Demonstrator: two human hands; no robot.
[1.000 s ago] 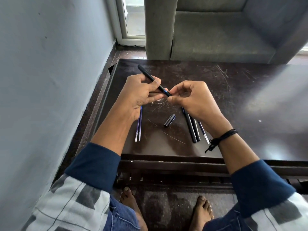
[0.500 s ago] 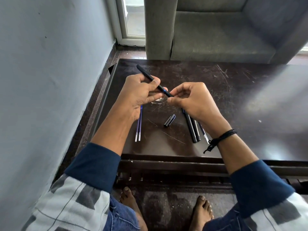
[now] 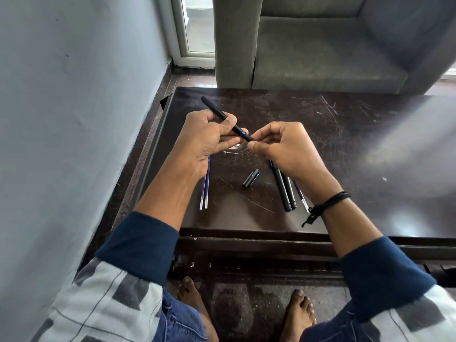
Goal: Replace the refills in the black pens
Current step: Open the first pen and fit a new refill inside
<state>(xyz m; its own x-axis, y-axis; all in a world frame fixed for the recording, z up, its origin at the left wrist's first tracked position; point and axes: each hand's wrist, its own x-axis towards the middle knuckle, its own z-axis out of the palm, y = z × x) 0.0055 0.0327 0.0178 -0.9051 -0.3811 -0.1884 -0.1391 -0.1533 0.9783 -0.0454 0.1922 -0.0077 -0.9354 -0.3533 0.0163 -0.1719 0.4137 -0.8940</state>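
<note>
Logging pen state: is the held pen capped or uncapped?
Uncapped. The black pen in the left hand has a bare front end, pinched by the right hand; a loose cap lies on the table.
</note>
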